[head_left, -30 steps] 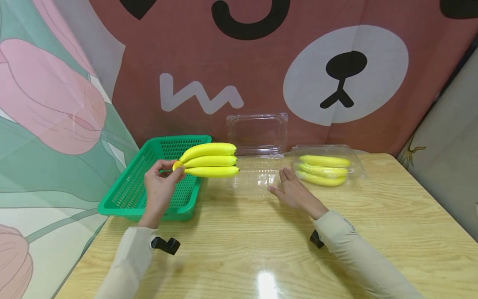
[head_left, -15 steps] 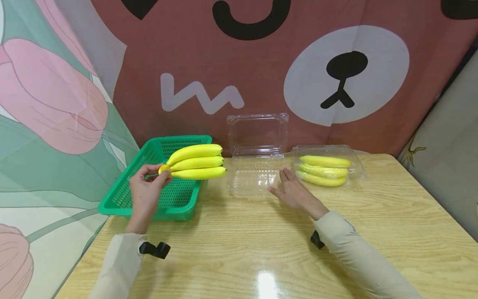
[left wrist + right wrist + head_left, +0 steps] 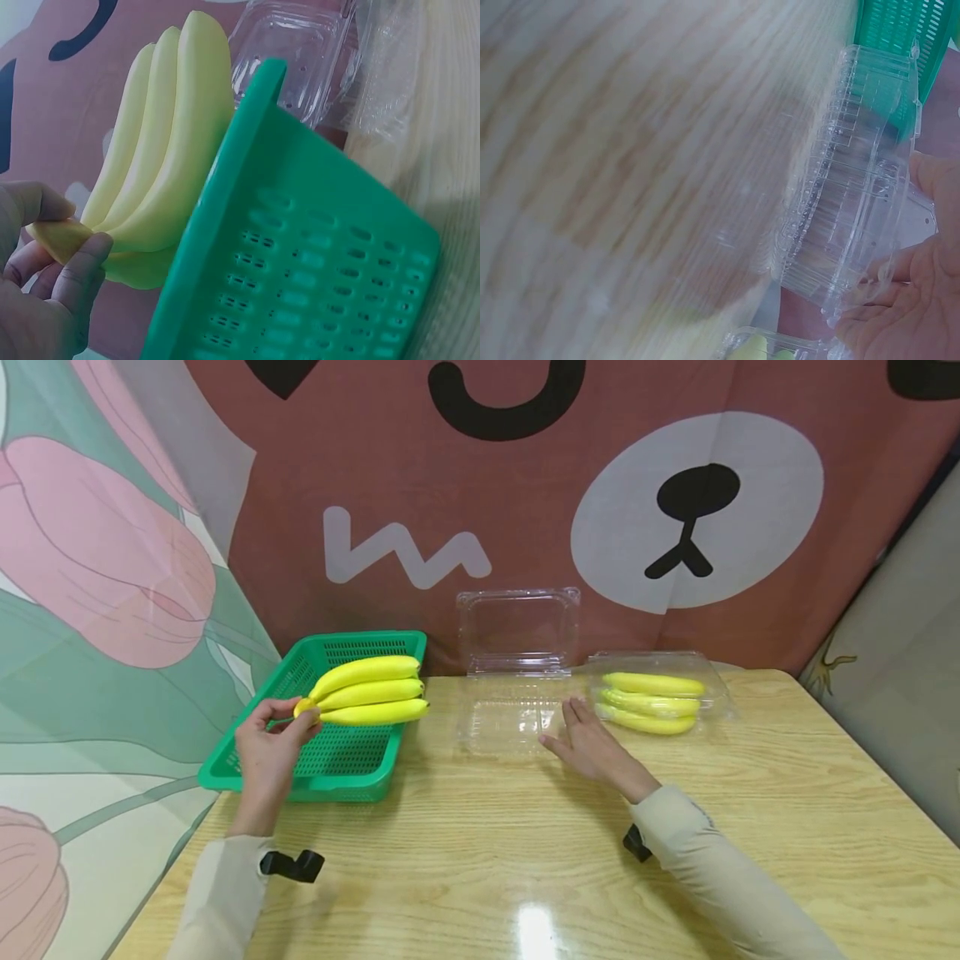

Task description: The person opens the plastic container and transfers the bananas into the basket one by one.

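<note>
While the right hand stays, the left hand has drawn bananas leftward.

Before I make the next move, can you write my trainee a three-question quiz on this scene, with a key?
1. Where does the left grip pinch the banana bunch: A, at the tips; B, at the stem; C, mid-length?
2. True or false: the green basket stands left of the open clear box.
3. How many bananas show in the clear box at far right?

Key: 1. B. 2. True. 3. Three.
</note>
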Demonstrator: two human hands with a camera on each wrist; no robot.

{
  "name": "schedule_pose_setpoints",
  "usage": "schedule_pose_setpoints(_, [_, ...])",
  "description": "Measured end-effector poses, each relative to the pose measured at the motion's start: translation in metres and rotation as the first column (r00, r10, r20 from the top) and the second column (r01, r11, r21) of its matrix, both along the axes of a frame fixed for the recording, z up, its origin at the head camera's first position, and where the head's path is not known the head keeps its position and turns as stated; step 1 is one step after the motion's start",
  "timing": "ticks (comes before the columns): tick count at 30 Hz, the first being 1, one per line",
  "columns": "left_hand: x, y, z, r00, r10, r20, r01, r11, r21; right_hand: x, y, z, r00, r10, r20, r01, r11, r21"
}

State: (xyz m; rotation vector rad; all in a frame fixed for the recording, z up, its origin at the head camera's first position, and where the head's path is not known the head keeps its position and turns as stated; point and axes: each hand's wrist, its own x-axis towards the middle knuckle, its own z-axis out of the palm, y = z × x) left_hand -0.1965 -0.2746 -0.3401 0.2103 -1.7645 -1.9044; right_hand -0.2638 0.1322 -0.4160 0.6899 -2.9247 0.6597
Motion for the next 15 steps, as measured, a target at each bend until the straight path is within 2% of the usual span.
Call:
schedule_pose_setpoints(5, [-0.001,-0.005,-0.003,0.999,0.0,0.032,0.0,1.0,-0.005,0.001,0.001,0.0,1.0,-0.006,0.013,0.006,1.0,-0.006])
schedule_pose_setpoints(15, [-0.002,-0.019,-0.009,0.999,0.015,0.046,-0.019,0.996,0.085,-0.001,0.001,-0.003,1.0,-0.002,0.009,0.002,1.0,-0.02])
